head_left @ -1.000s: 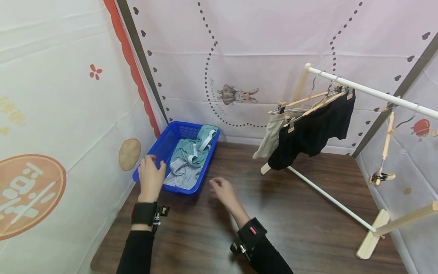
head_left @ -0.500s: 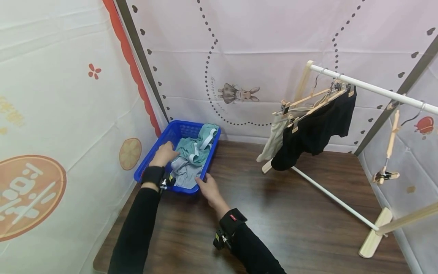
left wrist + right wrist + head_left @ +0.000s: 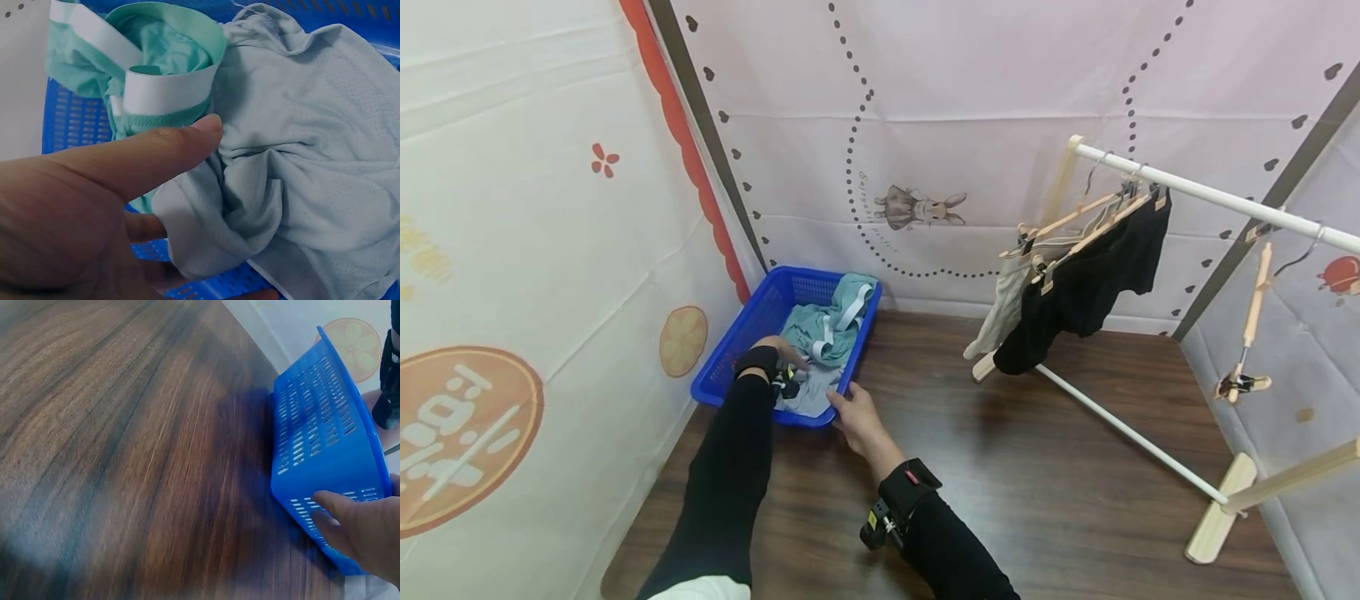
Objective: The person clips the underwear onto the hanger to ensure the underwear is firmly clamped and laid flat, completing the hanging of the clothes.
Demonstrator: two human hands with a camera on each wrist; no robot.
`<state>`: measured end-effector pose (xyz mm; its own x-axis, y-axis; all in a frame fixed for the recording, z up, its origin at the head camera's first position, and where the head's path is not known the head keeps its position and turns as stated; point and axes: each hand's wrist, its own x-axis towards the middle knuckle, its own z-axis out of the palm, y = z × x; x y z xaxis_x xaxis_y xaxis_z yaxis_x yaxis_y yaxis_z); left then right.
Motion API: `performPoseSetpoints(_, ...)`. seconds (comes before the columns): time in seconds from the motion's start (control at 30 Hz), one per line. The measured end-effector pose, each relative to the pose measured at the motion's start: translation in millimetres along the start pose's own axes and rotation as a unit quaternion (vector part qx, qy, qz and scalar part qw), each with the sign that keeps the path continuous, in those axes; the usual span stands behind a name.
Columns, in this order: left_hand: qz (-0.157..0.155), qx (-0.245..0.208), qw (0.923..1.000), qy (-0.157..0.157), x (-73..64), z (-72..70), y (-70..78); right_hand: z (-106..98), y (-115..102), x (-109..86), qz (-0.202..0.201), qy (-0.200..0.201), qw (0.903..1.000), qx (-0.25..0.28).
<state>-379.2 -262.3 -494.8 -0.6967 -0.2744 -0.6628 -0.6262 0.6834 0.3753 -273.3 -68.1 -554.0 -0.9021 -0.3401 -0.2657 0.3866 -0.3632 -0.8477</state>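
In the head view my left hand (image 3: 784,350) is down inside the blue plastic basket (image 3: 718,375). The left wrist view shows its thumb (image 3: 169,150) stretched out above a light grey garment (image 3: 312,125), while the other fingers reach under a fold of it, thumb and fingers well apart. Beside it lies a green garment (image 3: 165,47) with a white waistband. My right hand (image 3: 857,417) grips the basket's near right corner. Its fingertips (image 3: 325,500) press the slotted outer wall.
A rack with a white rail (image 3: 1210,196) stands to the right. Black shorts (image 3: 1086,283) and a pale garment (image 3: 1003,304) hang there from clip hangers. Another hanger (image 3: 1257,292) hangs farther right. Printed cloth walls (image 3: 805,167) enclose the dark wooden surface (image 3: 970,467).
My left hand has gone from the basket's left rim down into it, onto the grey garment. My right hand has moved left from beside the basket and taken hold of its corner.
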Motion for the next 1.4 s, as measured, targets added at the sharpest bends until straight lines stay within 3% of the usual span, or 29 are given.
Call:
performPoseSetpoints(0.17,-0.012,0.003,0.9999,0.004,-5.0,10.2,7.3,-1.4,2.2,-0.2,-0.003,0.008,0.9999,0.01)
performPoseSetpoints(0.27,0.012,0.062,0.9979,-0.018,-1.8,14.8,10.5,-1.3,2.6,-0.5,-0.01,0.009,0.9998,0.015)
performPoseSetpoints(0.4,0.045,0.138,0.9888,-0.033,19.4,20.3,9.9,1.8,2.3,-3.1,-0.01,0.0,0.9999,0.013)
performPoseSetpoints(0.53,0.078,0.114,0.9905,-0.001,50.6,25.5,4.2,5.4,2.5,-5.1,-0.007,0.002,0.9999,0.013)
performPoseSetpoints(0.6,0.108,0.115,0.9873,0.022,59.8,25.5,1.7,6.4,2.8,-4.9,-0.009,0.003,0.9999,0.013)
performPoseSetpoints(0.7,0.107,0.143,0.9835,0.029,47.3,22.1,2.3,6.7,3.4,-3.5,-0.008,0.004,0.9999,0.014)
performPoseSetpoints(0.8,0.09,0.115,0.9887,0.034,12.9,16.2,5.6,5.8,4.4,-1.3,-0.009,0.007,0.9997,0.02)
performPoseSetpoints(0.87,0.084,0.091,0.991,0.052,-0.6,12.5,3.9,4.8,5.1,-0.4,-0.01,0.014,0.9996,0.023)
performPoseSetpoints(0.93,0.102,0.058,0.9903,0.073,-6.5,9.1,1.0,4.1,5.4,0.0,-0.008,0.02,0.9994,0.028)
performPoseSetpoints(1.03,0.134,0.044,0.9848,0.102,-8.5,4.4,-2.2,3.5,5.3,0.0,-0.009,0.027,0.9991,0.03)
performPoseSetpoints(1.17,0.166,0.007,0.9786,0.122,-14.4,-3.2,-4.2,3.3,5.2,0.3,-0.011,0.03,0.999,0.032)
performPoseSetpoints(1.3,0.206,0.004,0.9676,0.147,-36.9,-10.8,-6.2,3.8,4.3,-1.2,-0.012,0.032,0.9988,0.035)
performPoseSetpoints(1.4,0.244,0.012,0.9547,0.17,-59.4,-15.7,-7.4,3.2,3.9,-0.9,-0.015,0.034,0.9987,0.034)
